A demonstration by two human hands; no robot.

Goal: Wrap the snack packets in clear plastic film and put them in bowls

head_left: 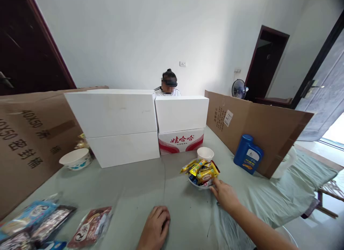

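Observation:
My right hand (225, 195) reaches to a small bowl (198, 184) piled with several yellow and blue snack packets (202, 170), fingers touching its near right rim. My left hand (156, 226) rests palm down on the pale green tablecloth (139, 185), fingers curled, holding nothing. An empty white paper cup (205, 153) stands just behind the bowl.
White foam boxes (115, 123) and a red-and-white carton (180, 140) form a wall across the table, a person seated behind. Cardboard sheets (258, 124) stand on both sides. A blue jug (248, 154), a white bowl (75, 158) and snack bags (91, 226) lie around.

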